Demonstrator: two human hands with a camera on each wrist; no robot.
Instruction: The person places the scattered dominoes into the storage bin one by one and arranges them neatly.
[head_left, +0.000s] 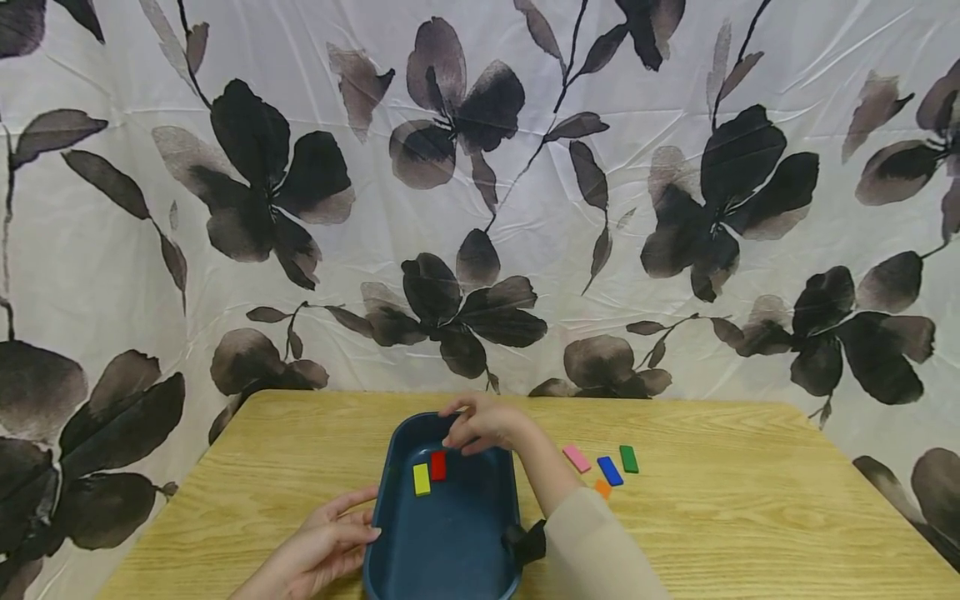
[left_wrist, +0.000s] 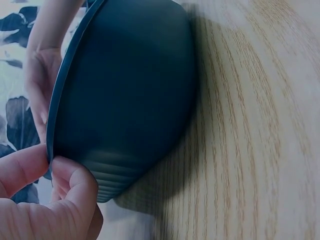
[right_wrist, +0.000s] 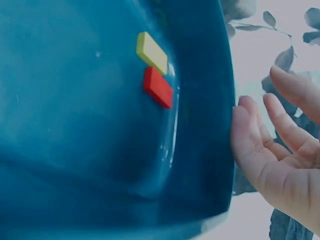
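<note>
A dark blue plastic tub [head_left: 450,542] with rounded corners sits on the wooden table. Inside it, a yellow block [head_left: 422,479] and a red block [head_left: 438,465] lie side by side near the far end; both are flat and domino-like. My left hand [head_left: 330,533] pinches the tub's left rim between thumb and fingers, as the left wrist view also shows. Over the far right end of the tub is my right hand [head_left: 483,423], its fingers loosely bent with nothing between them. In the right wrist view its fingertips [right_wrist: 241,117] overlap the tub's edge.
Right of the tub, a pink block [head_left: 577,458], a blue block [head_left: 611,471], a green block [head_left: 628,458] and an orange block [head_left: 603,488] lie on the table. The right forearm partly covers the orange one. A floral curtain [head_left: 570,200] hangs behind the table.
</note>
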